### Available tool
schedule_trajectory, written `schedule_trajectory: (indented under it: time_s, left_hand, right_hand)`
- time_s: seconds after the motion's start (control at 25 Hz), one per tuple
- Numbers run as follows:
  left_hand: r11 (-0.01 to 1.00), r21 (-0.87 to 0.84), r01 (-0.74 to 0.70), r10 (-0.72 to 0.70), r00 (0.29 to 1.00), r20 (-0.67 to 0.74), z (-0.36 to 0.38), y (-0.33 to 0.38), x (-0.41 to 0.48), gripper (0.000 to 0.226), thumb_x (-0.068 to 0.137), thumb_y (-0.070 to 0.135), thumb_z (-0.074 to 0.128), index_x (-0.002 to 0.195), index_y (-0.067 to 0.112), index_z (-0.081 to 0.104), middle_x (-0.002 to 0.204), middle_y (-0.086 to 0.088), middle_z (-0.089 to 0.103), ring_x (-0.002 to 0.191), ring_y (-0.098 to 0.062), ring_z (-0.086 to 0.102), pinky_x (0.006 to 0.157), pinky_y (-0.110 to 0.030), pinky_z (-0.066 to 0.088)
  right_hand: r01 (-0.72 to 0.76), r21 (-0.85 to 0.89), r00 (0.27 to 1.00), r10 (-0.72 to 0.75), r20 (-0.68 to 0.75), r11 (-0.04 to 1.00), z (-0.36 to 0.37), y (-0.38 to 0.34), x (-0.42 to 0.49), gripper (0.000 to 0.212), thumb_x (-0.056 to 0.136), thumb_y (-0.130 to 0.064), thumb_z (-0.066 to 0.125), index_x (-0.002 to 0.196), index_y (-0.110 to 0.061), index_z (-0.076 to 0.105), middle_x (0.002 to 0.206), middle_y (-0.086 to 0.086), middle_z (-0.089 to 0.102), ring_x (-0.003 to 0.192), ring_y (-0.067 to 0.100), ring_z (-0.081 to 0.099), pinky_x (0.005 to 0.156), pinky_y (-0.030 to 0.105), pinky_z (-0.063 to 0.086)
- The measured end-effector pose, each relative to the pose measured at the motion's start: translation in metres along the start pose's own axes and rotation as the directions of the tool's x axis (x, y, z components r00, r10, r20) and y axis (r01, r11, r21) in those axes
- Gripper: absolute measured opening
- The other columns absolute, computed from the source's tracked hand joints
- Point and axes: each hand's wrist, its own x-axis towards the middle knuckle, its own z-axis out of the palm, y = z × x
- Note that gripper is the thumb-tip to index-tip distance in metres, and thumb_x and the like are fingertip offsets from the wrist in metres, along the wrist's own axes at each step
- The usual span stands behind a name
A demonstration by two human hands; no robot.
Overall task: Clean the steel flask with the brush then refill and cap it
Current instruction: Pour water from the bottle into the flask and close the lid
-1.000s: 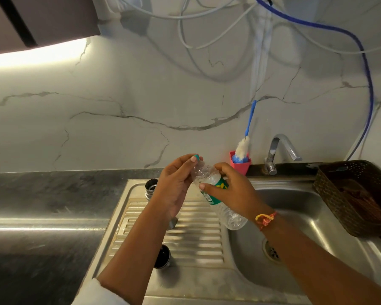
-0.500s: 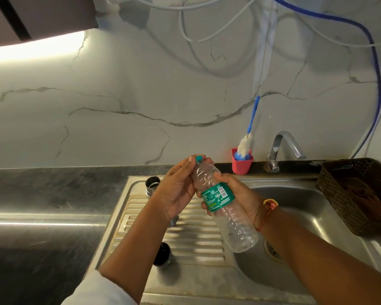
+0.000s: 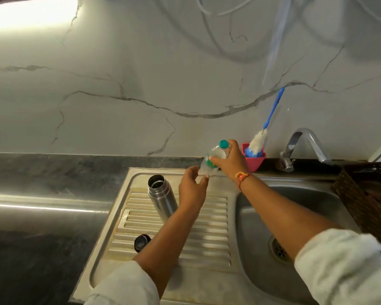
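Standing on the ribbed drainboard (image 3: 207,219), the steel flask (image 3: 161,195) is uncapped, with its mouth open and neither hand on it. It sits just to the left of the left hand (image 3: 193,188), and the left forearm hides its lower end. The flask's black cap (image 3: 142,242) lies nearer the front edge, apart from it. The left hand is loose, its fingers gently curved and its fingertips up by the lower end of a plastic bottle (image 3: 215,158); whether they touch it cannot be told. The right hand (image 3: 232,161) grips that bottle, tilted, near its teal-capped neck, behind the flask and to its right. Farther right, the brush (image 3: 260,142) stands head-down in a pink cup (image 3: 256,161) against the wall.
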Motion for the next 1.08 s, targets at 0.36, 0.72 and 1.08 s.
schedule_trajectory:
  time_s: [0.36,0.72,1.08]
  left_hand:
    - [0.977,0.200,0.073,-0.068,0.997,-0.030,0.024,-0.019,0.036,0.064,0.093,0.027,0.075,0.149,0.020,0.044,0.153,-0.001,0.050,0.141,-0.022,0.047,0.111,-0.036,0.043]
    - [0.970,0.238,0.044,-0.041,0.999,-0.016,0.028,-0.022,0.046,0.059,0.093,0.029,0.075,0.144,0.017,0.048,0.148,-0.004,0.054,0.138,-0.020,0.048,0.108,-0.033,0.043]
    - [0.969,0.247,0.017,-0.018,1.000,0.004,0.025,-0.015,0.039,0.059,0.094,0.030,0.074,0.145,0.018,0.046,0.149,-0.004,0.053,0.138,-0.020,0.048,0.108,-0.034,0.044]
  right_hand:
    - [0.024,-0.212,0.988,-0.056,-0.147,0.977,0.032,0.028,0.091,0.071,0.074,-0.033,0.086,0.131,-0.016,0.047,0.127,0.007,0.061,0.109,0.027,0.061,0.094,0.039,0.054]
    - [0.011,-0.223,0.984,-0.051,-0.173,0.975,0.034,0.037,0.112,0.074,0.072,-0.041,0.085,0.130,-0.018,0.046,0.127,0.005,0.057,0.111,0.024,0.059,0.094,0.040,0.056]
    - [0.005,-0.242,0.984,-0.048,-0.174,0.970,0.027,0.024,0.112,0.073,0.076,-0.040,0.084,0.132,-0.014,0.045,0.128,0.007,0.056,0.113,0.024,0.058,0.092,0.037,0.055]
